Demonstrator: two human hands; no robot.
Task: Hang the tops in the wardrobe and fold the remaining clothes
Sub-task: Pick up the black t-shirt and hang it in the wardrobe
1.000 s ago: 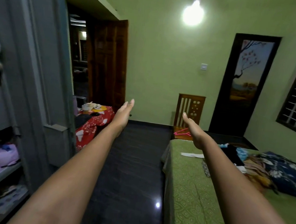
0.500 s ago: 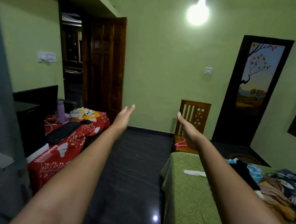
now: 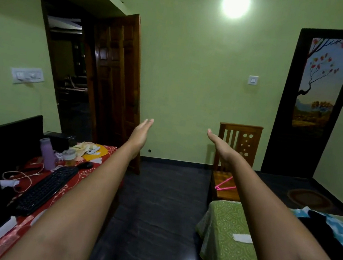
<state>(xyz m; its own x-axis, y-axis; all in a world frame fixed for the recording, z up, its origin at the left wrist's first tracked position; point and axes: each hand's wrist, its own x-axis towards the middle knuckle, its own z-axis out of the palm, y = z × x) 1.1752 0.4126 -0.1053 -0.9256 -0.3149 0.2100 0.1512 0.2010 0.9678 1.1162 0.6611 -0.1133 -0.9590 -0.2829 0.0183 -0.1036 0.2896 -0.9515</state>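
Both hands empty, left hand (image 3: 140, 134) and right hand (image 3: 219, 143) stretched forward with fingers straight; clothes pile (image 3: 327, 233) on bed (image 3: 227, 246), below and right of right hand, nearer to it; pink hanger (image 3: 224, 186) just beneath.

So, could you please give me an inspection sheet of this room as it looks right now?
Surface: bed with green patterned cover, lower right.
Job's things: heap of clothes on the bed; pink hanger on the wooden chair.
Clutter: keyboard, purple bottle, mouse on the red-clothed table; white paper on the bed.
Hands: left hand and right hand stretched forward, fingers straight, holding nothing.
Cables: white cable looped on the table.
Surroundings: green walls, open wooden door, lit bulb.
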